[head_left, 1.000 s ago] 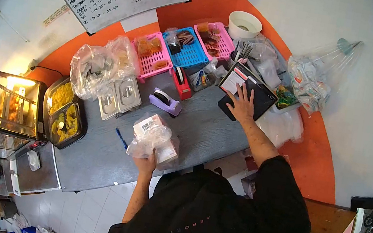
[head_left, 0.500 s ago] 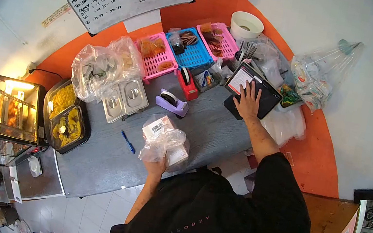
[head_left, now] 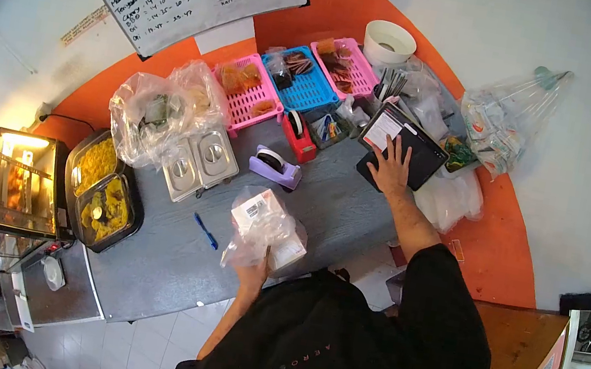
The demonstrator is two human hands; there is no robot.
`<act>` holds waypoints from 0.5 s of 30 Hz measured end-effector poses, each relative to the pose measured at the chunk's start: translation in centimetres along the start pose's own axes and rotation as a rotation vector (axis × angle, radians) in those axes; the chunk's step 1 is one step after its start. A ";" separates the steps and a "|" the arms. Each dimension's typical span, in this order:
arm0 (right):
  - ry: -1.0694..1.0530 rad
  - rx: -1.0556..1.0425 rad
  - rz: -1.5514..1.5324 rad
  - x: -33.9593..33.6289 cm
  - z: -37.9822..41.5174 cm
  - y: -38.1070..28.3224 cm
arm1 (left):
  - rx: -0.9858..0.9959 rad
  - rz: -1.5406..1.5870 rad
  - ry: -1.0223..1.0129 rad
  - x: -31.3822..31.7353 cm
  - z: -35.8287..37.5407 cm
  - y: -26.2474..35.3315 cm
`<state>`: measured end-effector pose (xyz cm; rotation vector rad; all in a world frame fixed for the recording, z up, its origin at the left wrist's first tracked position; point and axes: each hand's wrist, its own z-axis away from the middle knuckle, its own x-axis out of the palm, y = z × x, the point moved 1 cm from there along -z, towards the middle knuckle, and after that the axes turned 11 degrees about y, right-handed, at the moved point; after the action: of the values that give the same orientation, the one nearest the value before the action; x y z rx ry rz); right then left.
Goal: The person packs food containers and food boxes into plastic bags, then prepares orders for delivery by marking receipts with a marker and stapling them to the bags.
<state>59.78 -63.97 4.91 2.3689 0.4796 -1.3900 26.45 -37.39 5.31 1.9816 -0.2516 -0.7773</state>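
Note:
My left hand (head_left: 252, 269) is closed on a clear plastic bag (head_left: 262, 227) at the front edge of the grey table. White boxes (head_left: 255, 207) with printed labels show through the bag. My right hand (head_left: 392, 171) lies with spread fingers on a black tablet (head_left: 419, 158), whose lit screen part (head_left: 383, 130) shows at its left. A blue pen (head_left: 205, 231) lies left of the bag. Behind the bag stands a purple tape dispenser (head_left: 276, 168), with a red tape dispenser (head_left: 299, 137) farther back.
Steel lidded containers (head_left: 199, 164) and plastic bags (head_left: 159, 111) stand at the back left, beside black trays of yellow food (head_left: 107, 188) and a lit glass warmer (head_left: 16, 181). Pink basket (head_left: 248, 91), blue basket (head_left: 300, 80) and white bowl (head_left: 389, 42) line the back.
My right hand has shifted slightly down and left on the tablet. My left hand and the bag sit a little farther right, and the view has shifted slightly.

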 end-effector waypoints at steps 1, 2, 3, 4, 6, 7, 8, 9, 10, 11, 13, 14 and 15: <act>0.043 0.026 -0.035 -0.5 0.0 -0.5 | -0.060 0.047 0.053 -0.1 0.2 0.1; 0.089 0.054 -0.069 -1.0 -0.2 -1.0 | -0.053 0.056 0.049 0.0 0.0 0.1; 0.133 0.074 -0.085 -1.5 0.0 -1.7 | -0.310 0.338 0.037 0.1 -0.3 0.1; 0.138 0.087 -0.073 -1.9 0.4 -2.5 | -0.571 0.618 0.015 0.2 -0.6 0.0; 0.197 0.305 -0.139 -2.5 2.3 -4.3 | -0.630 0.603 -0.099 -0.3 -1.2 -1.5; 0.225 0.403 -0.147 -3.0 3.8 -5.5 | -0.728 0.707 -0.166 -0.3 -1.3 -2.3; 0.211 0.457 -0.148 -3.3 5.8 -6.6 | -0.826 0.807 -0.239 -0.4 -1.7 -2.9; 0.200 0.513 -0.148 -3.8 8.0 -7.7 | -0.885 0.874 -0.239 -0.3 -1.9 -2.8; 0.196 0.481 -0.182 -4.6 10.6 -8.3 | -0.875 0.878 -0.279 -0.3 -2.5 -2.3; 0.193 0.450 -0.211 -5.6 13.3 -8.9 | -0.897 0.894 -0.296 -0.3 -3.1 -1.5; 0.010 0.563 -0.082 -6.4 18.2 -10.4 | -0.845 0.877 -0.306 -0.2 -4.1 1.1; 0.018 0.608 -0.041 -6.9 21.0 -10.4 | -0.845 0.885 -0.370 0.0 -4.3 1.4; 0.071 0.636 -0.030 -7.3 23.8 -10.2 | -0.649 0.685 -0.321 -0.2 -4.8 1.0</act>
<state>33.68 -66.77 -0.80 2.9158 0.0866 -1.6618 29.40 -34.44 7.84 1.0474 -0.7215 -0.6082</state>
